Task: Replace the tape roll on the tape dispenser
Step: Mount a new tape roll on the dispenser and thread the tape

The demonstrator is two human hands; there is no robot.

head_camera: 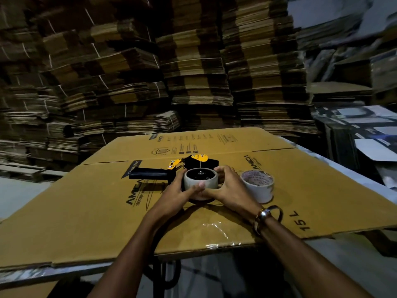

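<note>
A black and yellow tape dispenser [171,168] lies on its side on a flattened cardboard box [107,211], handle pointing left. A pale tape roll [199,182] sits on the dispenser's hub. My left hand [182,193] grips the roll from the left and my right hand [227,188] grips it from the right, thumbs meeting at its near side. A second tape roll [257,187], white with a printed core, stands on the cardboard just right of my right hand.
The cardboard sheet lies over a table whose pale edge [365,175] shows at right. Tall stacks of flattened cartons [193,72] fill the background. A strip of clear film [221,235] lies at the cardboard's near edge. A metal bangle [268,216] is on my right wrist.
</note>
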